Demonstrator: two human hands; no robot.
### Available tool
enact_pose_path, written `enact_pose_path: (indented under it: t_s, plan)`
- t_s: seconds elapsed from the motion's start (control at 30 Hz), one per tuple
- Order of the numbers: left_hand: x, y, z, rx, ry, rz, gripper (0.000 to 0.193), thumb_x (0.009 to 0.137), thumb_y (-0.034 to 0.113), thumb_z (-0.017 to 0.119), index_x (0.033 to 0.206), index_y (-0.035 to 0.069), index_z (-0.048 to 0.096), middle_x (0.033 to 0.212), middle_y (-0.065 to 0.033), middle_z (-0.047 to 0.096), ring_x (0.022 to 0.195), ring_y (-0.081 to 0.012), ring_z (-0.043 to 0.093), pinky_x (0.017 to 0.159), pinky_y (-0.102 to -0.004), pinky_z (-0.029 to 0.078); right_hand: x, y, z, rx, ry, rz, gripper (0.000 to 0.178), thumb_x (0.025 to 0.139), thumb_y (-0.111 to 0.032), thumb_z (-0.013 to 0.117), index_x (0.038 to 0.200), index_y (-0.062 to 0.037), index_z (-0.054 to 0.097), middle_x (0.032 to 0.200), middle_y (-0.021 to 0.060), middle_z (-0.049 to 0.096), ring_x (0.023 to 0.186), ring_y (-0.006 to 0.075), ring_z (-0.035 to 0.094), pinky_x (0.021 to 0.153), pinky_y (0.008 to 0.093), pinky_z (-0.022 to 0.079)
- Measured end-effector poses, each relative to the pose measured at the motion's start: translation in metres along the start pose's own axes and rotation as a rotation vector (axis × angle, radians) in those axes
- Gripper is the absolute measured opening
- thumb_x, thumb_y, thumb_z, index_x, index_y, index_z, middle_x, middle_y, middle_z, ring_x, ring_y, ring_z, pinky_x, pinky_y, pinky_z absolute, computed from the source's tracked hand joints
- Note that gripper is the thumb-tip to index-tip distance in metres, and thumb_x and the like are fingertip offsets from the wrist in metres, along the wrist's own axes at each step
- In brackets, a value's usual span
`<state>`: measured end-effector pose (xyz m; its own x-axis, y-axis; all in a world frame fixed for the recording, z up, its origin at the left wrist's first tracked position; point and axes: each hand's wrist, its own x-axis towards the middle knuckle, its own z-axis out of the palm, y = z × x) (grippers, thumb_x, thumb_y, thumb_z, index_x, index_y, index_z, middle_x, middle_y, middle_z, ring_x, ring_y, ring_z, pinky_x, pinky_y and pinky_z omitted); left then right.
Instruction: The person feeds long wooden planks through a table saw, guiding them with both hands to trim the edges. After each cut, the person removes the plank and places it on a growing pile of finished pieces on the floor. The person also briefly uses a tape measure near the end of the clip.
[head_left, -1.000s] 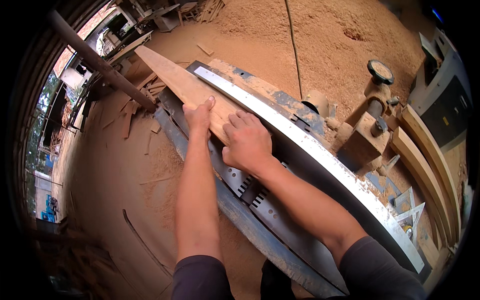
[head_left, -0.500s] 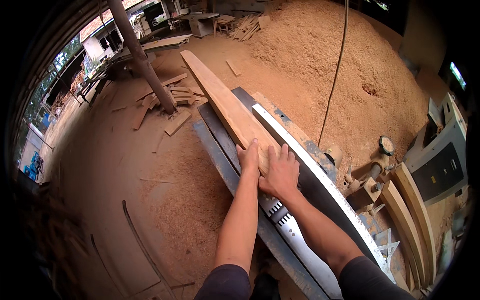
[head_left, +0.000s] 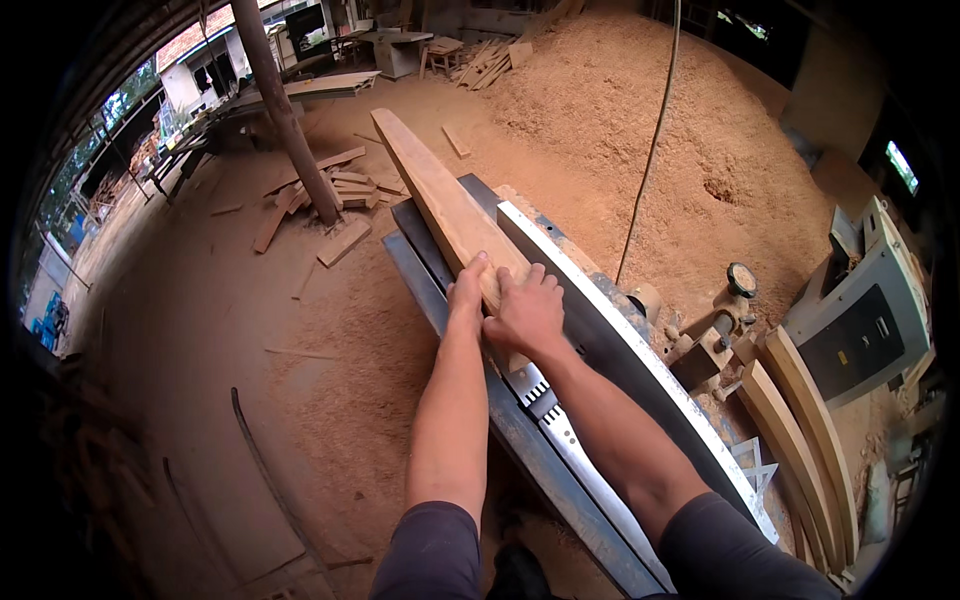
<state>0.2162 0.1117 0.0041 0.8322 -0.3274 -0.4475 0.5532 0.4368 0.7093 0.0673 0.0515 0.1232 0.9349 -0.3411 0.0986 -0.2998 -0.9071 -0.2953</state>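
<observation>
A long, tapering wooden board lies lengthwise over the bed of a jointer, its narrower far end reaching past the machine. My left hand grips the board's left edge near its close end, thumb on top. On the right, my right hand presses over the top with bent fingers around the board. The board's near end shows just below my hands, beside the slotted metal part in the middle of the machine. A pale-topped fence runs along the right of the bed.
A large sawdust heap rises behind the machine, with a hanging cable before it. Left stands a pole with wood offcuts around its foot. At right are a handwheel, curved wooden pieces and a grey cabinet.
The view has shifted a little. My right fingers, flatter and more spread before, are now more bent around the board. The board's near end shows more clearly; its far end overhangs slightly less.
</observation>
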Motion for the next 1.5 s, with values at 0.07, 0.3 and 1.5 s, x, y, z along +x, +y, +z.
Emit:
enact_pose_path:
  t_s: [0.07, 0.3, 1.5]
  plan:
    - [-0.035, 0.000, -0.011, 0.006, -0.091, -0.012, 0.072, 0.089, 0.035, 0.078, 0.140, -0.009, 0.054, 0.133, -0.0239, 0.062, 0.116, -0.0341, 0.065, 0.099, -0.0448, 0.053, -0.024, -0.009, 0.012, 0.016, 0.032, 0.011, 0.075, 0.075, -0.036, 0.072, 0.145, -0.0108, 0.058, 0.127, 0.0288, 0.051, 0.112, 0.0435, 0.053, 0.094, 0.0481, 0.045]
    - [-0.158, -0.047, -0.070, 0.138, -0.108, 0.012, 0.072, 0.095, 0.038, 0.072, 0.143, -0.010, 0.050, 0.136, -0.0222, 0.061, 0.121, -0.0312, 0.062, 0.101, -0.0436, 0.052, -0.163, -0.026, 0.021, 0.098, 0.112, 0.009, 0.082, 0.072, -0.027, 0.077, 0.144, -0.0025, 0.048, 0.125, 0.0327, 0.044, 0.105, 0.0459, 0.051, 0.091, 0.0526, 0.043]
    - [-0.887, -0.414, -0.243, -0.170, -0.260, -0.245, 0.059, 0.095, 0.024, 0.066, 0.146, -0.002, 0.050, 0.139, -0.0233, 0.062, 0.123, -0.0405, 0.063, 0.106, -0.0548, 0.051, -0.927, 0.122, -0.070, 1.314, -0.478, 0.490, 0.103, 0.069, 0.007, 0.080, 0.161, -0.0035, 0.034, 0.124, 0.0197, 0.064, 0.095, 0.0281, 0.072, 0.077, 0.0363, 0.060]
